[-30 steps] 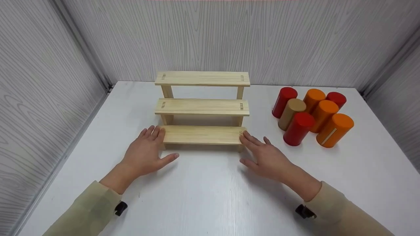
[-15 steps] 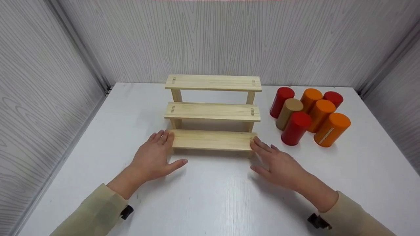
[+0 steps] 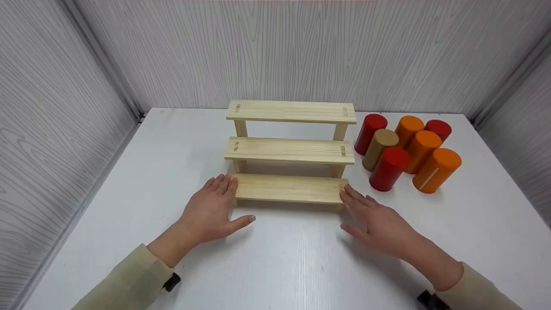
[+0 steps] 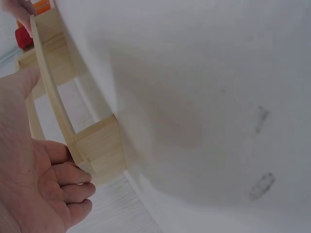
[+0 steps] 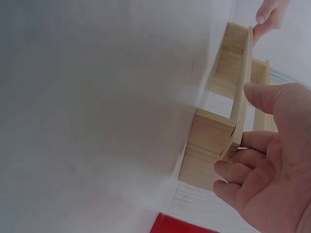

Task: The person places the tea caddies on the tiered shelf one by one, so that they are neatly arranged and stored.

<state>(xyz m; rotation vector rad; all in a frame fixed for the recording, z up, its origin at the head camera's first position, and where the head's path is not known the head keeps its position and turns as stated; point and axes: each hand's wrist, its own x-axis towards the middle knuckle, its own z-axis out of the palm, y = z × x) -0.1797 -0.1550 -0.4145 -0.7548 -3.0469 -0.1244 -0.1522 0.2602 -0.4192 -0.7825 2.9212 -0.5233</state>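
Observation:
A pale wooden three-tier display shelf (image 3: 288, 188) stands on the white table, its lowest step facing me. At its left end, my left hand (image 3: 209, 213) lays its fingers on the edge of the bottom step, thumb spread apart. My right hand (image 3: 381, 221) touches the right end of that same step with its fingers, thumb held off in front. In the left wrist view, the left fingertips (image 4: 80, 191) lie against the end of the shelf (image 4: 99, 148). The right wrist view has the right fingertips (image 5: 226, 170) at the opposite end of the shelf (image 5: 211, 141).
Right of the shelf stands a cluster of several cylindrical canisters: red (image 3: 389, 168), orange (image 3: 437, 171) and gold (image 3: 380, 150). The nearest ones are close to the shelf's right end. A wood-grain panel (image 3: 292, 51) rises behind the white table (image 3: 275, 258), with side panels left and right.
The shelf has slid right and slightly toward me, narrowing the gap to the canisters. Both hands have moved along with it, keeping their places at its ends. The canisters have stayed put.

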